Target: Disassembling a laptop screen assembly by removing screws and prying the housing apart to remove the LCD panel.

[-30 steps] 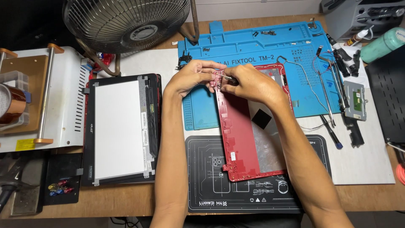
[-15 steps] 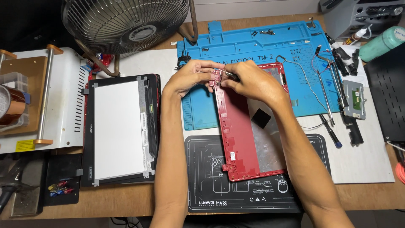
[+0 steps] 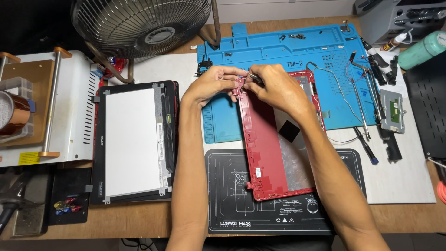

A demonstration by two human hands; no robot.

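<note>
1. I see my left hand [image 3: 211, 86] pinched on the top left corner of the long red plastic laptop cover [image 3: 267, 144], thumb and fingers closed on its edge.
2. My right hand [image 3: 278, 88] is curled tight over the same corner, fingertips gripping a thin metal tool [image 3: 252, 75] whose tip pokes out toward the left hand; what kind of tool it is I cannot tell.
3. The red cover lies inside-up and slightly slanted, its upper part on the blue silicone work mat [image 3: 288, 56] and its lower end on the black printed mat [image 3: 232, 195] just below that blue mat.
4. A silvery foil sheet and a small black square patch show inside the cover, on its right half.
5. Both forearms run up from the bottom edge and meet at the cover's top, wrists bent inward; the right forearm crosses over the cover's lower right.
6. Left of the cover lies a black-framed display panel [image 3: 132, 142] with a white face.
7. A grey wire fan [image 3: 144, 23] stands beyond the blue mat's left end.
8. Loose thin cables [image 3: 346, 100] lie right of the cover on the blue mat.
</note>
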